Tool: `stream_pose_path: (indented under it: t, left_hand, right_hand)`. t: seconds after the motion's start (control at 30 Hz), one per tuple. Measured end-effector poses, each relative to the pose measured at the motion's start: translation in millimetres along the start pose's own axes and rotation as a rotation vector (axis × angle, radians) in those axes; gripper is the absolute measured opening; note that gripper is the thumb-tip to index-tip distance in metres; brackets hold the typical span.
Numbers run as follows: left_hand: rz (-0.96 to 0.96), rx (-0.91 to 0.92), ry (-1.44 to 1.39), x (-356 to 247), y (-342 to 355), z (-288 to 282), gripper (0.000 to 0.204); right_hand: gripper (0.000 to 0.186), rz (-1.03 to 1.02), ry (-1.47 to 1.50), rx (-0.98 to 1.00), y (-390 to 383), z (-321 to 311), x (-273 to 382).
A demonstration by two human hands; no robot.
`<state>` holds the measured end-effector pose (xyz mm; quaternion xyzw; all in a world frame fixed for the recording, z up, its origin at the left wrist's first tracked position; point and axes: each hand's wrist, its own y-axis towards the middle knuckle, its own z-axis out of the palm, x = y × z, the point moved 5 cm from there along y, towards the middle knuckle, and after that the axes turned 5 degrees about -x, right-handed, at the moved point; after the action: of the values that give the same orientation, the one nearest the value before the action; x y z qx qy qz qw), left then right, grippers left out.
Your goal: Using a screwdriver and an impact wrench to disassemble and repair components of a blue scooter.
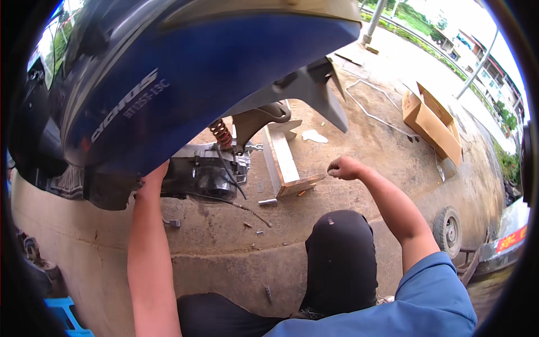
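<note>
Outdoors on a stained concrete floor [359, 140], a blue scooter [185, 73] looms, tilted; it looks heavy and rigid, best gripped under its lower body edge, where the left hand [152, 175] presses, grip hidden. The right hand [343, 167] hovers fisted, seemingly empty, near a wooden block [286, 163].

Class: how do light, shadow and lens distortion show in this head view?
Head view: soft daylight, with the sky washed out at the top right; the blue scooter panel reflects a faint sheen; dark shade beneath it hides the left hand; the fisheye bends the poles and concrete edge; the right hand looks sharp.
</note>
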<state>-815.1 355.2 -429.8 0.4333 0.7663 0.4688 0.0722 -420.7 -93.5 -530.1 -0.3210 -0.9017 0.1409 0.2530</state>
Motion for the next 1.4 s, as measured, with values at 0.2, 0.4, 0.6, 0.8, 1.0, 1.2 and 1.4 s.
stream_pose_path:
  t: [0.2, 0.4, 0.6, 0.8, 1.0, 1.2, 1.4]
  left_hand:
    - [-0.220, 0.326, -0.118, -6, 17, -4, 0.060]
    - [-0.445, 0.532, -0.274, -17, 26, 0, 0.045]
    - [-0.243, 0.568, -0.130, 41, -27, -6, 0.044]
    - [-0.149, 0.491, -0.052, -2, 27, 36, 0.045]
    - [-0.086, 0.424, 0.089, 0, 47, 26, 0.045]
    - [0.018, 0.379, 0.056, -26, 72, 91, 0.045]
    - [0.085, 0.380, 0.006, -54, 54, 139, 0.045]
  right_hand:
    - [0.035, 0.047, -0.062, -0.118, 66, -26, -109]
    - [0.034, -0.041, 0.055, -0.308, 203, -18, -164]
    - [0.036, -0.173, 0.118, -0.443, 340, -22, -141]
    - [0.039, -0.136, 0.014, -0.438, 438, -27, -127]
    - [0.028, 0.008, -0.010, -0.504, 509, -41, -99]
    - [0.015, 0.172, 0.112, -0.730, 533, -29, -140]
    - [0.021, 0.118, 0.206, -0.468, 381, -21, -155]
